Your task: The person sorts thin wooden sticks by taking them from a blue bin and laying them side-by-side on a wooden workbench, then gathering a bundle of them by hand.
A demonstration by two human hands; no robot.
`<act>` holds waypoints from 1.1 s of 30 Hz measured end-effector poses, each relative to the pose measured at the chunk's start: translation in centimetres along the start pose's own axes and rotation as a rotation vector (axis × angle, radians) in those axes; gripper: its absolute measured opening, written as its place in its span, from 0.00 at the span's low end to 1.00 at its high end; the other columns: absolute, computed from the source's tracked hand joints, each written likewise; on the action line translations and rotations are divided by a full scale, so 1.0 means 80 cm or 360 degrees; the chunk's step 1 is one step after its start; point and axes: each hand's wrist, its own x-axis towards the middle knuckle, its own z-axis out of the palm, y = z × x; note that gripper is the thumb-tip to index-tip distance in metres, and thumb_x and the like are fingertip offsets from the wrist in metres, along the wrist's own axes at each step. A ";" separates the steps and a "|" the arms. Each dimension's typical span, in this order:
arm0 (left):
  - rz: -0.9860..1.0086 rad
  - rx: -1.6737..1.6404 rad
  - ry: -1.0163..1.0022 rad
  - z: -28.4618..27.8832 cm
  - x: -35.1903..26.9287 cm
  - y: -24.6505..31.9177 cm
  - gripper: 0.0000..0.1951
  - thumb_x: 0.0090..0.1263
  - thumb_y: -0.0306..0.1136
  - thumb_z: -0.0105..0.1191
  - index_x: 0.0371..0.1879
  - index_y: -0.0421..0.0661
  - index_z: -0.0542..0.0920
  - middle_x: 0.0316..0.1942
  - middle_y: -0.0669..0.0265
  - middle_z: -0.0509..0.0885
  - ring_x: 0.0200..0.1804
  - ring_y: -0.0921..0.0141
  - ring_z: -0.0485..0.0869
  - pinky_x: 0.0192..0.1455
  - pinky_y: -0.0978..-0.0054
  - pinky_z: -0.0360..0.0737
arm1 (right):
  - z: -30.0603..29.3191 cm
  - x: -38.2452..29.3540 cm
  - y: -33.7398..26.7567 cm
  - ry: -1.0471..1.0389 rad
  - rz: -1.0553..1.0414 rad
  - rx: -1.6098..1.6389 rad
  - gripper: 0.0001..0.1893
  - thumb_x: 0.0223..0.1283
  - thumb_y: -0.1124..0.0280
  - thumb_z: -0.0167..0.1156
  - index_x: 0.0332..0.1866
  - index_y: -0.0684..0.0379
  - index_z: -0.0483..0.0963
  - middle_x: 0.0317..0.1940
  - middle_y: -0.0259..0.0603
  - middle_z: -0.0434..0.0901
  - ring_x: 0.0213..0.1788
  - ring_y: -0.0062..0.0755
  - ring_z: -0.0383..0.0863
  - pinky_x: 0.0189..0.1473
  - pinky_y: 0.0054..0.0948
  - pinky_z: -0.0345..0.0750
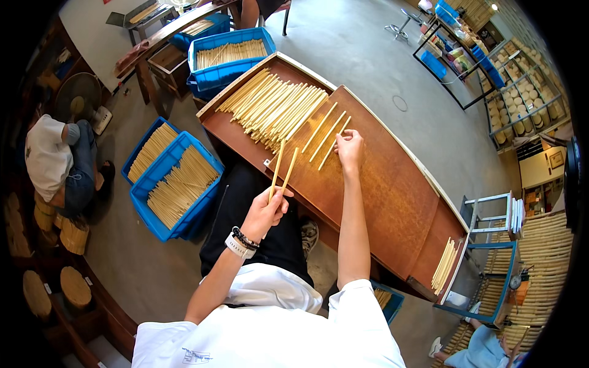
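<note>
My left hand [267, 212] is closed round two thin bamboo sticks [276, 170], whose upper ends spread apart over the table's near edge. On the raised brown board [382, 184] lie several separate sticks [320, 127], roughly parallel. My right hand [349, 146] is at the rightmost of these, fingers bent, touching or just above its upper part; whether it grips the stick is unclear. A broad layer of similar sticks [280, 106] covers the tray-like table's far left part. A small bundle of sticks [444, 267] lies at the table's right end.
Blue crates full of sticks stand on the floor at left [177, 184] and beyond the table [230, 53]. A raised white-topped rim [395, 152] borders the table. One person [60, 161] sits at far left, others are at the top and lower right. A metal-framed stand [492, 216] adjoins the right end.
</note>
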 end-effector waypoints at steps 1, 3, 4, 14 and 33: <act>-0.0001 -0.0015 -0.0010 0.001 0.000 0.000 0.13 0.82 0.38 0.39 0.47 0.42 0.74 0.26 0.74 0.72 0.18 0.85 0.60 0.19 0.88 0.58 | -0.001 -0.001 -0.001 -0.0003 0.0005 0.0008 0.14 0.57 0.73 0.66 0.45 0.70 0.75 0.25 0.46 0.84 0.22 0.30 0.84 0.26 0.30 0.81; 0.0001 -0.0034 -0.0001 0.004 0.000 0.001 0.13 0.82 0.37 0.39 0.47 0.42 0.74 0.25 0.75 0.73 0.19 0.85 0.61 0.19 0.89 0.58 | -0.003 -0.001 0.003 0.0035 -0.0049 -0.0053 0.14 0.57 0.73 0.66 0.45 0.70 0.76 0.26 0.46 0.84 0.23 0.30 0.85 0.26 0.30 0.81; 0.0002 -0.0043 0.0003 0.005 0.000 0.002 0.12 0.82 0.37 0.39 0.47 0.42 0.74 0.25 0.75 0.73 0.20 0.86 0.61 0.19 0.89 0.57 | -0.004 0.000 0.006 0.0056 -0.0077 -0.0082 0.14 0.57 0.72 0.66 0.45 0.69 0.76 0.26 0.46 0.84 0.23 0.31 0.85 0.26 0.30 0.81; -0.0004 -0.0015 -0.0008 0.007 0.001 0.000 0.12 0.81 0.38 0.39 0.47 0.42 0.73 0.26 0.74 0.73 0.21 0.84 0.64 0.20 0.89 0.62 | -0.012 -0.017 0.031 0.0031 -0.0127 0.0031 0.11 0.61 0.70 0.64 0.43 0.66 0.79 0.29 0.43 0.84 0.27 0.27 0.83 0.31 0.25 0.78; -0.0051 0.0018 0.0114 0.019 0.005 -0.004 0.15 0.81 0.42 0.41 0.49 0.44 0.76 0.44 0.68 0.82 0.43 0.78 0.81 0.41 0.78 0.84 | -0.063 -0.091 -0.024 -0.0361 0.0108 0.0820 0.06 0.67 0.72 0.59 0.41 0.64 0.77 0.27 0.35 0.81 0.23 0.15 0.73 0.23 0.17 0.70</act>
